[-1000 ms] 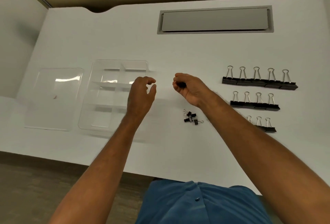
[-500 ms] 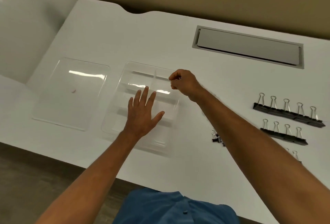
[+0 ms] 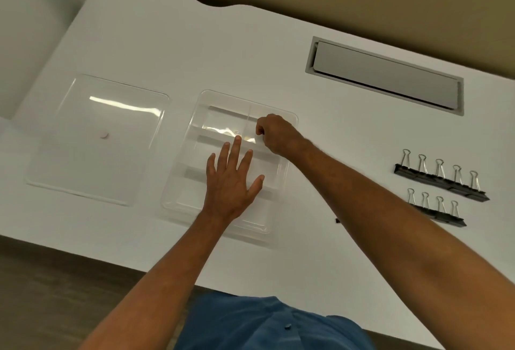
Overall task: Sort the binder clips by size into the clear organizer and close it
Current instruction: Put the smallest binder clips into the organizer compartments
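The clear organizer (image 3: 187, 160) with its dividers lies open in the middle of the white desk. My left hand (image 3: 232, 182) rests flat on it, fingers spread over the middle compartments. My right hand (image 3: 276, 133) hovers over the far right compartment, fingers curled down and pinching a small black binder clip that is almost hidden. The clear lid (image 3: 97, 140) lies flat to the left of the organizer. To the right stand a row of large binder clips (image 3: 440, 179) and a row of medium binder clips (image 3: 437, 210). My right forearm hides the small clips, apart from one black corner (image 3: 338, 220).
A grey cable flap (image 3: 384, 76) is set into the desk at the back right. The desk's front edge runs just below the organizer, with dark floor beyond. A small round sticker (image 3: 104, 135) shows on the lid.
My right hand carried the small clip left from the pile to the organizer's far right compartment. My left hand spread flat onto the organizer. The view swung left.
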